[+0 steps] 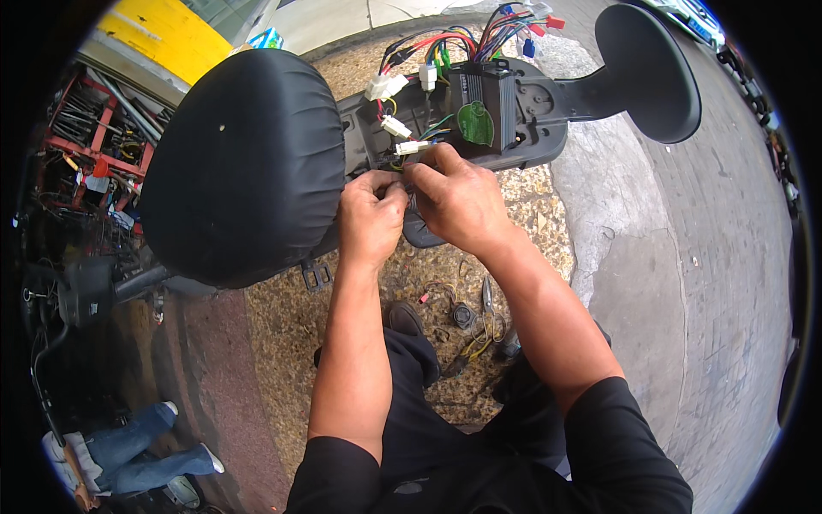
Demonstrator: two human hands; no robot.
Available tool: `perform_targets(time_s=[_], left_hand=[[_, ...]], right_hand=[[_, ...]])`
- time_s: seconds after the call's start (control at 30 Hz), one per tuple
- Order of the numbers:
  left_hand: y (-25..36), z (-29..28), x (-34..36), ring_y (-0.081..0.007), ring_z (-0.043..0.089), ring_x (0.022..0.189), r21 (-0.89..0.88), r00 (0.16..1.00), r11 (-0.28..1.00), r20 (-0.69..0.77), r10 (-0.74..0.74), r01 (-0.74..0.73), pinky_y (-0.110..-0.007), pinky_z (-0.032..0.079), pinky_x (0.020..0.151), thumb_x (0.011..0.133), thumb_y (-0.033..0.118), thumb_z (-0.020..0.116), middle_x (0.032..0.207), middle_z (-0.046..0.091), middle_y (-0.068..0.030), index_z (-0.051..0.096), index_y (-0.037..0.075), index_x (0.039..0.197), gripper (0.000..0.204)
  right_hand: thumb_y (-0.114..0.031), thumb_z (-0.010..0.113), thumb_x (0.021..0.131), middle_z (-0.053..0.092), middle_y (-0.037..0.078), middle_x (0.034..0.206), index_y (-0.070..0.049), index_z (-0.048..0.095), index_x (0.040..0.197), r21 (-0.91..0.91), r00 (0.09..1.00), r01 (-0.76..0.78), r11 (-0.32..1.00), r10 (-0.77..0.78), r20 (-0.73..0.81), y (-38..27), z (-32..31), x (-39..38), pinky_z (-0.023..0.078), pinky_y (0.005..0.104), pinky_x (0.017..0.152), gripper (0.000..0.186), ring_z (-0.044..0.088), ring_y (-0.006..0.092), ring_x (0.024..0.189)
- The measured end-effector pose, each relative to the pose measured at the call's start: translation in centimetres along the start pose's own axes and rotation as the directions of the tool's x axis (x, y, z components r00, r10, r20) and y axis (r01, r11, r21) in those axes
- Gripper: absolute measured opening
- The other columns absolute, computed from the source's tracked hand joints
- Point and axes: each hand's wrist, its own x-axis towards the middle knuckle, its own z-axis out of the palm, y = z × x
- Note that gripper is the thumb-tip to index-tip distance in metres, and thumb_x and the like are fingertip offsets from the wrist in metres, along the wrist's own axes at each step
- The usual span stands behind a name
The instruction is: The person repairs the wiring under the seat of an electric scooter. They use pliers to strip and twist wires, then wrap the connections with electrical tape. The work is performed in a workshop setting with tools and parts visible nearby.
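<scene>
Leaning over a dark base point(539, 128), a person is working with both hands close together at its near edge. Thin wires point(396, 168) are lying there, just left of the base's middle. The left grip point(369, 221) is narrowing to a pinch, thumb against finger, and seems to be holding these wires. The right grip point(462, 201) is pinching narrowly right beside it, apparently on the same wires; the fingers are hiding exactly which strand each is holding. Such a close hold is probably giving fine control and keeping the slim strands steady.

White connectors point(411, 147) are clustering just beyond the fingertips, and a finned box point(488, 107) with a green label is standing toward the base's right end, perhaps there so its leads are reaching the connectors. Coloured cables point(445, 36) are arching over the far edge. A bulky black seat point(248, 167) is covering the left end and limiting room beside the left hand, while a smaller black pad point(652, 73) is jutting past the right end, clear of the work. Below the near edge, scissors point(487, 295) and wire scraps point(479, 343) are lying on the pebbled ground point(282, 360), near the person's feet. Someone in jeans point(141, 445) is appearing at lower left, well apart.
</scene>
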Motion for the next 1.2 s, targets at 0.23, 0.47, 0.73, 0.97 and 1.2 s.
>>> perform_targets(time_s=[0.23,0.47,0.73,0.97,1.2], left_hand=[[0.7,-0.2,-0.2,-0.0090,0.054,0.064,0.008,0.999,1.000,0.038,-0.002,0.002,-0.028,0.045,0.060,0.082,0.008,0.058,0.068,0.063,-0.0033,0.069,-0.006,0.085,0.017],[0.7,-1.4,0.0,-0.0089,0.053,0.066,-0.008,0.974,0.998,0.220,-0.056,0.059,-0.028,0.045,0.063,0.083,0.007,0.056,0.070,0.063,-0.0030,0.068,-0.005,0.081,0.017],[-1.5,-1.0,-0.3,-0.0109,0.058,0.078,-0.183,0.970,0.962,0.171,-0.174,0.205,-0.028,0.046,0.074,0.085,0.008,0.059,0.085,0.068,-0.0049,0.071,0.000,0.090,0.015],[-1.7,-1.1,-0.5,-0.0114,0.059,0.080,-0.115,0.991,0.990,0.114,-0.071,0.084,-0.027,0.047,0.076,0.088,0.007,0.059,0.087,0.067,-0.0042,0.070,-0.001,0.096,0.015],[-2.1,-1.2,-0.3,-0.0105,0.059,0.082,-0.157,0.986,0.985,0.159,-0.051,0.077,-0.026,0.048,0.077,0.089,0.008,0.060,0.092,0.065,-0.0041,0.065,-0.001,0.105,0.018]], right_hand=[[-0.016,0.069,0.077,0.058,0.012,0.089,-0.007,0.060,0.087,-0.056,0.999,-0.007,0.998,0.009,0.031,-0.2,0.4,0.1,0.054,0.0459,0.062,0.016,0.066,0.0343,0.077],[-0.019,0.068,0.079,0.061,0.015,0.087,-0.004,0.059,0.086,-0.104,0.989,-0.069,0.992,0.082,0.124,-0.8,0.5,0.5,0.054,0.0482,0.061,0.019,0.066,0.0378,0.071],[-0.015,0.061,0.080,0.063,0.023,0.071,0.003,0.066,0.083,0.092,0.891,-0.445,0.891,0.431,0.139,-2.3,1.2,1.5,0.051,0.0497,0.067,0.019,0.064,0.0432,0.073],[-0.017,0.055,0.086,0.058,0.009,0.062,0.006,0.064,0.084,0.418,0.447,-0.880,0.226,0.691,0.568,-2.8,0.6,2.8,0.039,0.0343,0.038,0.025,0.052,0.0182,0.041],[-0.009,0.069,0.079,0.066,0.014,0.087,-0.004,0.065,0.104,0.242,0.960,-0.269,0.932,0.238,0.149,-2.3,-1.1,0.3,0.055,0.0419,0.070,0.025,0.068,0.0342,0.079]])
